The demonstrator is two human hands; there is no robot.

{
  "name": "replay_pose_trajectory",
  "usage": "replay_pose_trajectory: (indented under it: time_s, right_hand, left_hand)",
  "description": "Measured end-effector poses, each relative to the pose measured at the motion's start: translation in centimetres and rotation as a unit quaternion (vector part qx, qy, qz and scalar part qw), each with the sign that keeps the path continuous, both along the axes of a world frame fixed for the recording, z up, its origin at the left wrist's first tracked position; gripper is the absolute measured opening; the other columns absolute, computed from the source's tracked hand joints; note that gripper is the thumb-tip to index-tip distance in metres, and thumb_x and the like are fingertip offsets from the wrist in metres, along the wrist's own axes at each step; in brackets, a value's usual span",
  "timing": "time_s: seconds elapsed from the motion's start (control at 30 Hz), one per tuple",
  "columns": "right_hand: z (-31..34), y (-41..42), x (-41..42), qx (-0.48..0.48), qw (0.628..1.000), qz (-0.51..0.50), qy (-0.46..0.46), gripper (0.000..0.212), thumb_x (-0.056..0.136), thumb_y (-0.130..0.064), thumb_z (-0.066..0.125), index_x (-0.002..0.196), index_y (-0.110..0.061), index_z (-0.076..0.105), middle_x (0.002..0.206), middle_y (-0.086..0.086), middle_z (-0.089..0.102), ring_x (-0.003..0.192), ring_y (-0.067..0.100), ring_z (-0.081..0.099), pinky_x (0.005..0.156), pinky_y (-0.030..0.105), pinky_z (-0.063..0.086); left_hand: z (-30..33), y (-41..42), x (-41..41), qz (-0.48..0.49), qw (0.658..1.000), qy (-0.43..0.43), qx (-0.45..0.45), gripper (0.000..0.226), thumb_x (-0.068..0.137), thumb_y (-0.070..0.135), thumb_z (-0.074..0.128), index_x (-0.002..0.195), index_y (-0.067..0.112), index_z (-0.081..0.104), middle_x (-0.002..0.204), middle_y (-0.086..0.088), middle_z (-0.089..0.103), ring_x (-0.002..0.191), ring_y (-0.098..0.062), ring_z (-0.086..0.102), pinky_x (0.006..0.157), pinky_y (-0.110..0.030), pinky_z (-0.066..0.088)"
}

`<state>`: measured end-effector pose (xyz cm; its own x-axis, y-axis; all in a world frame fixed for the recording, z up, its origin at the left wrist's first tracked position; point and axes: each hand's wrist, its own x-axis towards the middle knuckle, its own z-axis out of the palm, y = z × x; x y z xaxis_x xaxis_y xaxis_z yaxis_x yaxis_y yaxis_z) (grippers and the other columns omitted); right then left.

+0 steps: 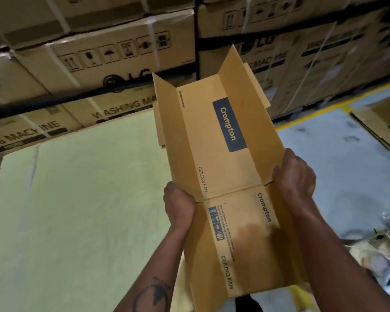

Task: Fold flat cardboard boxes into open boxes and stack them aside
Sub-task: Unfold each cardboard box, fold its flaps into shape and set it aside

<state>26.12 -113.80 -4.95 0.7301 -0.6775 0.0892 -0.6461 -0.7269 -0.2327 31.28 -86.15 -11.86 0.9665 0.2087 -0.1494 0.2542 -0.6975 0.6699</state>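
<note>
Gripping one cardboard box (221,140) from both sides, two bare hands have it up in the air in front of the camera. Left hand (178,206) is curled round the box's left edge at the crease, knuckles toward us, fingers tucked behind the board. Right hand (295,174) clamps the right edge a little higher, fingers wrapped over the side panel, back of the hand showing. Both forearms reach up from the bottom of the view, and the left one carries a dark tattoo (153,293) near the bottom edge.

One box only in the hands, tan, partly opened: its far flaps stand up and spread, one on the left, one on the right, with a blue "Crompton" label (229,124) on the middle panel and "CEILING FAN" printed along the edges. The near panel hangs down toward the person.

Under and left of the box lies a pale green flat surface (77,199), the box held above its right edge. Behind it rises a wall of big brown cartons (113,55) printed "WASHING MACHINE", strapped with white bands; too many and too blurred to count surely. On the right, grey floor (338,167) with a yellow line (324,109), and some loose scrap (378,248) at the lower right.
</note>
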Motion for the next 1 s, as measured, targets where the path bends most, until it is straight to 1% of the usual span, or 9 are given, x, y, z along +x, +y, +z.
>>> replay_pose_trajectory:
  time_s: [0.3,0.5,0.57,0.6,0.67,0.73,0.77,0.87,1.0]
  right_hand:
    - [-1.4,-24.6,0.9,-0.084,0.995,-0.052,-0.002,0.017,0.088,-0.011,0.07,0.094,-0.008,0.054,0.08,0.016,0.066,0.072,0.037,0.064,0.064,0.037,0.035]
    - [-5.9,-33.2,2.5,-0.084,0.995,-0.047,0.006,0.017,0.088,-0.012,0.069,0.096,-0.008,0.055,0.08,0.015,0.065,0.069,0.037,0.062,0.059,0.035,0.034]
    - [-7.9,-35.3,3.0,-0.059,0.998,-0.037,0.001,0.018,0.088,-0.012,0.07,0.096,-0.009,0.055,0.085,0.016,0.065,0.074,0.038,0.063,0.061,0.036,0.038]
    - [-8.9,-36.1,3.2,-0.042,0.999,-0.027,0.002,0.019,0.087,-0.012,0.071,0.098,-0.009,0.055,0.089,0.016,0.065,0.079,0.039,0.063,0.063,0.037,0.041]
    - [-10.8,-37.1,3.7,-0.008,1.0,-0.001,0.009,0.025,0.084,-0.009,0.07,0.105,-0.01,0.057,0.101,0.017,0.066,0.093,0.041,0.061,0.074,0.044,0.047]
    - [-12.7,-36.9,4.1,0.047,0.999,0.025,-0.001,0.039,0.083,-0.007,0.07,0.121,-0.007,0.061,0.123,0.02,0.064,0.112,0.043,0.059,0.091,0.051,0.049]
    - [-13.5,-36.1,4.2,0.084,0.996,0.039,-0.021,0.045,0.085,-0.006,0.07,0.129,-0.005,0.062,0.133,0.02,0.061,0.121,0.043,0.056,0.1,0.054,0.047]
    - [-14.2,-32.5,4.6,0.192,0.974,0.062,-0.104,0.049,0.09,-0.007,0.069,0.138,-0.006,0.059,0.143,0.015,0.058,0.134,0.035,0.051,0.113,0.05,0.041]
    - [-11.5,-28.4,4.5,0.305,0.932,0.037,-0.191,0.05,0.1,-0.009,0.06,0.148,-0.009,0.051,0.152,0.008,0.051,0.141,0.021,0.045,0.115,0.028,0.032]
  left_hand:
    - [-2.5,-25.8,2.3,-0.059,0.997,-0.006,-0.054,0.017,0.096,0.014,0.052,0.109,0.006,0.061,0.106,-0.012,0.065,0.095,-0.033,0.064,0.079,-0.05,0.057]
    - [-6.3,-33.4,4.3,-0.09,0.995,0.009,-0.031,0.026,0.098,0.024,0.056,0.12,0.01,0.058,0.112,-0.009,0.064,0.102,-0.031,0.063,0.083,-0.052,0.059]
    - [-7.4,-34.7,4.5,-0.12,0.991,0.046,-0.024,0.042,0.097,0.034,0.053,0.13,0.01,0.052,0.122,-0.012,0.06,0.114,-0.036,0.061,0.09,-0.055,0.056]
    - [-7.6,-35.3,4.6,-0.14,0.986,0.091,-0.002,0.056,0.098,0.039,0.052,0.144,0.008,0.041,0.136,-0.015,0.053,0.128,-0.04,0.053,0.1,-0.058,0.051]
    - [-7.9,-36.4,4.4,-0.207,0.962,0.167,0.061,0.086,0.102,0.041,0.053,0.162,0.005,0.004,0.167,-0.02,0.012,0.154,-0.042,0.014,0.123,-0.06,0.022]
    - [-7.8,-37.7,4.5,-0.287,0.943,0.15,0.08,0.094,0.104,0.043,0.051,0.162,0.008,-0.014,0.17,-0.015,-0.02,0.157,-0.035,-0.016,0.127,-0.055,-0.001]
    - [-7.6,-38.7,4.6,-0.321,0.937,0.122,0.066,0.092,0.105,0.044,0.049,0.163,0.009,-0.015,0.17,-0.011,-0.024,0.157,-0.03,-0.02,0.127,-0.052,-0.005]
    - [-5.9,-41.5,5.2,-0.356,0.929,0.081,-0.059,0.084,0.107,0.044,0.047,0.165,0.018,-0.009,0.173,0.003,-0.013,0.158,-0.014,-0.014,0.128,-0.039,-0.004]
    - [-2.9,-43.0,5.2,-0.338,0.916,0.087,-0.196,0.073,0.11,0.043,0.044,0.166,0.026,0.001,0.173,0.013,-0.002,0.157,-0.003,-0.004,0.128,-0.032,0.004]
